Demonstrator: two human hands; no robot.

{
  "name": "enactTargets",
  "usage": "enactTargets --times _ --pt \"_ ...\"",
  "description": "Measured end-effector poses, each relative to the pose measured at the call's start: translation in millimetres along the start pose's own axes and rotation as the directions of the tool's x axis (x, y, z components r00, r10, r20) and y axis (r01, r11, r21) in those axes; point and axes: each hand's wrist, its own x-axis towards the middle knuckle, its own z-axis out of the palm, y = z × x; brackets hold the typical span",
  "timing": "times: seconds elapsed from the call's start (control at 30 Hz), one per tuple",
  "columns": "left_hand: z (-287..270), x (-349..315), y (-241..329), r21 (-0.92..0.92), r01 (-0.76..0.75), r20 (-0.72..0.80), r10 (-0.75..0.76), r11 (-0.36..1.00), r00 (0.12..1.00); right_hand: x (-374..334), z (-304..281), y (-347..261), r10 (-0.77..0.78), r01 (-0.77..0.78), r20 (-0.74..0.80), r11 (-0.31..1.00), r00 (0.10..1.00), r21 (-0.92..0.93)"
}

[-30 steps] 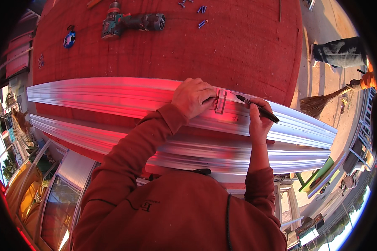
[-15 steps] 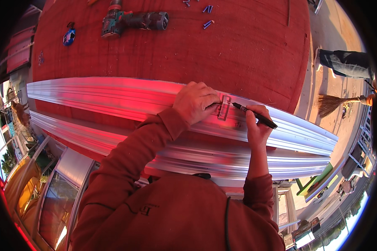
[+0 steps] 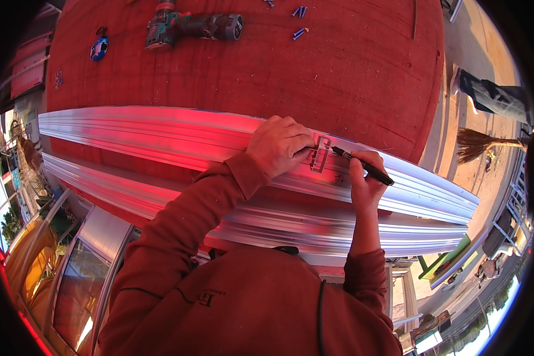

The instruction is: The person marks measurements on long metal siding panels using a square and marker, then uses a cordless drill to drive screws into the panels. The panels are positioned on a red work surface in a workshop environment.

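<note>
A long silver aluminium profile point(image 3: 142, 132) lies across the red table, and my left hand point(image 3: 277, 144) rests on it. Thumb and fingers of that hand pinch the left side of a small frame-shaped metal bracket point(image 3: 320, 159), which lies against the profile's face. My right hand point(image 3: 366, 185) is closed round a black marker pen point(image 3: 378, 174). The pen slants up to the left, its tip close to the bracket's right edge; whether it touches the metal I cannot tell. Dark hand-drawn marks show on the profile below the bracket. Nearer me runs a second aluminium profile point(image 3: 113, 181).
On the red tabletop point(image 3: 237, 74) lie a cordless drill point(image 3: 190, 26), a blue tape measure point(image 3: 99, 48) and several screws point(image 3: 299, 34). Beyond its right edge are a broom point(image 3: 477, 144) and another person's leg point(image 3: 492, 96). A glazed frame point(image 3: 83, 285) stands at lower left.
The view has shifted slightly. Both hands keep nearly the same places on the bracket and pen. At the right, the other person's leg and the broom have moved a little.
</note>
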Motion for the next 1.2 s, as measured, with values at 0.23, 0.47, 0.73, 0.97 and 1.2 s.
enactTargets --times 0.23,0.47,0.73,0.97,1.2 --pt "0.6 -0.1 -0.1 -0.001 0.002 0.008 -0.002 1.000 1.000 -0.7 -0.3 2.5 0.011 -0.011 0.000 1.000 1.000 0.007" --pt "-0.6 -1.2 0.4 0.004 0.006 0.011 -0.006 1.000 1.000 -2.3 0.2 3.7 0.020 -0.020 -0.005 1.000 1.000 0.007" --pt "3.3 -0.8 -1.0 0.006 0.006 -0.023 -0.006 1.000 1.000 -27.0 -5.4 -2.4 0.261 -0.124 -0.248 0.879 0.933 0.461" --pt "5.3 0.6 -1.7 0.011 -0.007 -0.031 0.007 1.000 1.000 -48.1 0.1 -24.7 0.666 -0.514 -0.005 0.581 0.746 0.630" --pt "3.6 0.1 -1.1 0.004 -0.025 -0.043 0.025 1.000 0.999 -44.0 11.5 -23.9 0.668 -0.560 0.080 0.545 0.740 0.624"
